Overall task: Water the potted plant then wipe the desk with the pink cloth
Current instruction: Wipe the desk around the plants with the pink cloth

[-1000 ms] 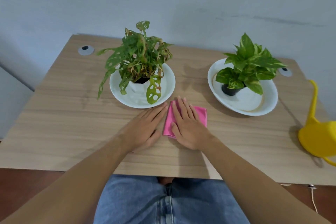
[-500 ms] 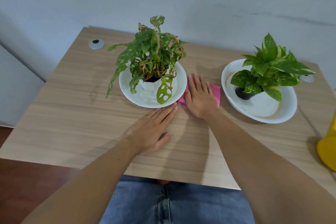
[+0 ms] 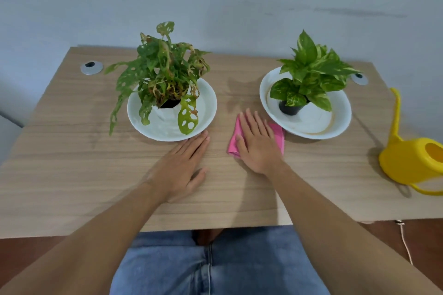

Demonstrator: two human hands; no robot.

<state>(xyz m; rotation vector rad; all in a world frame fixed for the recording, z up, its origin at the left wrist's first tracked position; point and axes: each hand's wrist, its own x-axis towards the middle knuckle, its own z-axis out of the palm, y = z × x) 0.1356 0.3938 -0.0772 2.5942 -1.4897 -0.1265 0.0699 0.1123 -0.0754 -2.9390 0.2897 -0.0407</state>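
Note:
My right hand (image 3: 257, 142) lies flat, palm down, on the folded pink cloth (image 3: 278, 133), pressing it onto the wooden desk (image 3: 72, 163) between the two plants. The cloth's right edge nearly touches the right white dish (image 3: 340, 124). My left hand (image 3: 183, 167) rests flat on the bare desk, fingers together, fingertips just short of the left white dish (image 3: 206, 103). A hole-leaved potted plant (image 3: 163, 74) stands in the left dish. A variegated green potted plant (image 3: 309, 72) in a black pot stands in the right dish.
A yellow watering can (image 3: 417, 160) sits at the desk's right edge, its long spout pointing up and back. Two round grey cable grommets (image 3: 91, 67) mark the rear corners. A pale wall rises right behind the desk. My jeans show below the front edge.
My right hand slid the pink cloth away toward the gap between the dishes, then back and to the right, beside the right dish. My left hand stayed flat in place.

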